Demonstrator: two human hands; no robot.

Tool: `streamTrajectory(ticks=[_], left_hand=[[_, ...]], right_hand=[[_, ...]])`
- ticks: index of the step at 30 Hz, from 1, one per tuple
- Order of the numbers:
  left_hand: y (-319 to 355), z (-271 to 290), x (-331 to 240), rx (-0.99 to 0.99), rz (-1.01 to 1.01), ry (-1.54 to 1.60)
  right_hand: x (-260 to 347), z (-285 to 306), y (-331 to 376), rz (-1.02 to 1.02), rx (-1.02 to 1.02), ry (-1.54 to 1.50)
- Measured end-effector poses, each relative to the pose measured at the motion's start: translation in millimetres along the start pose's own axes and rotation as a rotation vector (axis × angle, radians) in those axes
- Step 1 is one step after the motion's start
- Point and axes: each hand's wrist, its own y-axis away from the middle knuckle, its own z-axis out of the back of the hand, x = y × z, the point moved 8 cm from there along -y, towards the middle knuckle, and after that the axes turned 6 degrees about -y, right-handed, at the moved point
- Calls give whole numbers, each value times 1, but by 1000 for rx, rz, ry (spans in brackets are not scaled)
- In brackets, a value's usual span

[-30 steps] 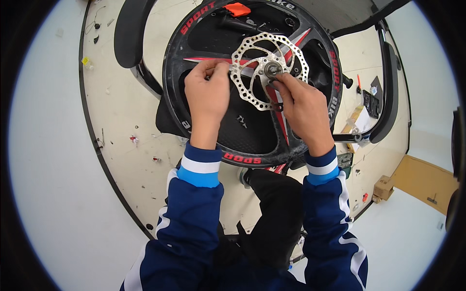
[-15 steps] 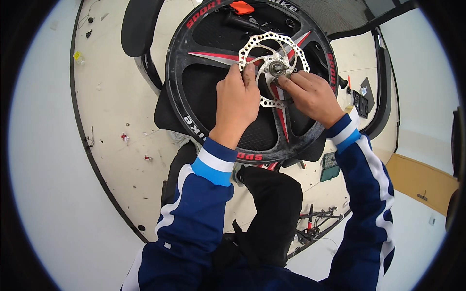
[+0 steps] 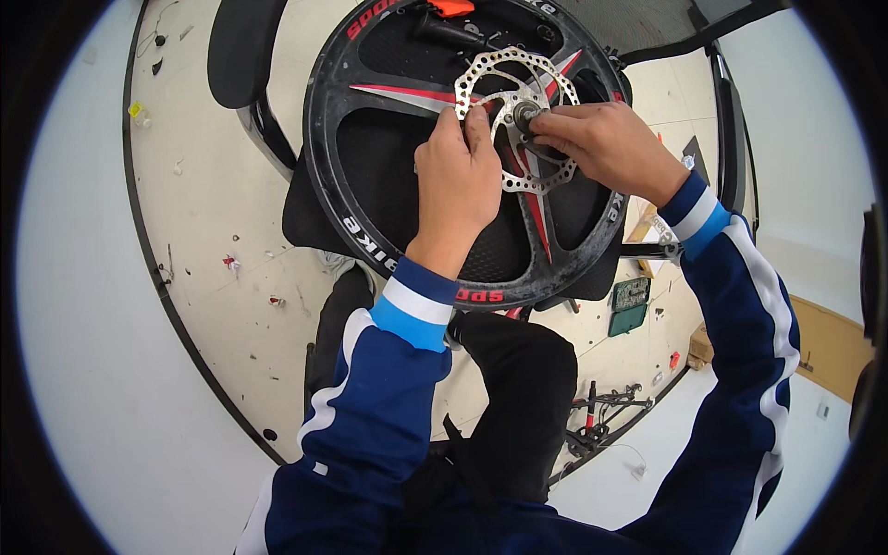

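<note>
A black spoked bicycle wheel (image 3: 321,148) with red and white markings lies flat on a black chair seat in front of me. Over its centre sits a silver brake disc (image 3: 476,67) with a perforated ring. My left hand (image 3: 455,185) is closed in a pinch on the disc's left edge, thumb and forefinger pressed to it. At the hub (image 3: 525,113), my right hand (image 3: 610,143) holds its fingertips together against the metal centre. Whether something small is between those fingers is hidden.
A black-handled tool (image 3: 449,35) and an orange item (image 3: 451,7) lie at the wheel's far side. The chair armrest (image 3: 242,51) rises at left. On the floor at right are an open green case (image 3: 629,305), a bicycle frame (image 3: 597,418) and a cardboard box (image 3: 700,347).
My right hand has swung outward and up, its fingertips now over the hub from the right. The wheel and disc appear slightly higher and further left; my left hand keeps its pinch.
</note>
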Motion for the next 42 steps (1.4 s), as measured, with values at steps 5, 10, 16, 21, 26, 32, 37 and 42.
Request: streamTrajectory(ticks=[5, 10, 16, 21, 26, 32, 37, 42], left_hand=[[0, 1, 3, -12, 6, -1], [0, 5, 8, -46, 24, 15], [2, -1, 2, -177, -16, -20], [5, 1, 3, -262, -44, 36], [11, -6, 3, -363, -124, 124], [13, -11, 13, -411, -103, 126], [12, -12, 13, -414, -109, 120], [13, -11, 9, -312, -32, 156]], right_hand=[[2, -3, -1, 164, 30, 253], [2, -14, -5, 42, 39, 142], [17, -9, 16, -137, -340, -145], [14, 6, 34, -146, -488, 33], [14, -8, 40, -224, -496, -37], [24, -26, 50, -467, -684, -166], [34, -30, 51, -622, -780, -221], [20, -18, 53, -422, -643, -271]])
